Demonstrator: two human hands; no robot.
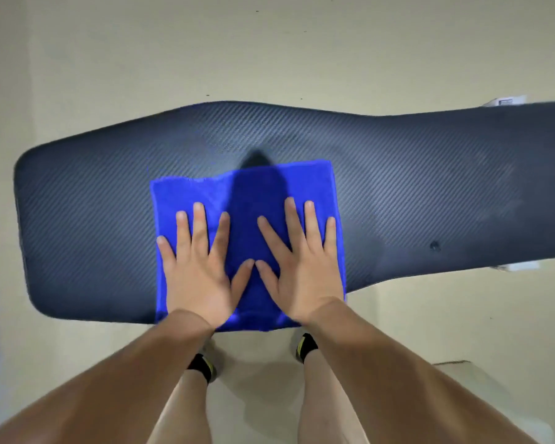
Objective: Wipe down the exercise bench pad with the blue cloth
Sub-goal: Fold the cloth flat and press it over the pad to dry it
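A long black bench pad (414, 193) with a woven carbon pattern runs across the view, wide at the left and narrower toward the right. A bright blue cloth (247, 193) lies spread flat on its near middle, its near edge hanging just over the pad's front edge. My left hand (199, 267) presses flat on the cloth's left half, fingers spread. My right hand (298, 267) presses flat on the right half, fingers spread. The two thumbs meet at the cloth's centre.
Beige floor (269, 52) surrounds the bench. White bench feet show at the right, one behind the pad (507, 101) and one in front (523, 266). My legs and black-and-yellow shoes (305, 346) stand close against the pad's near edge.
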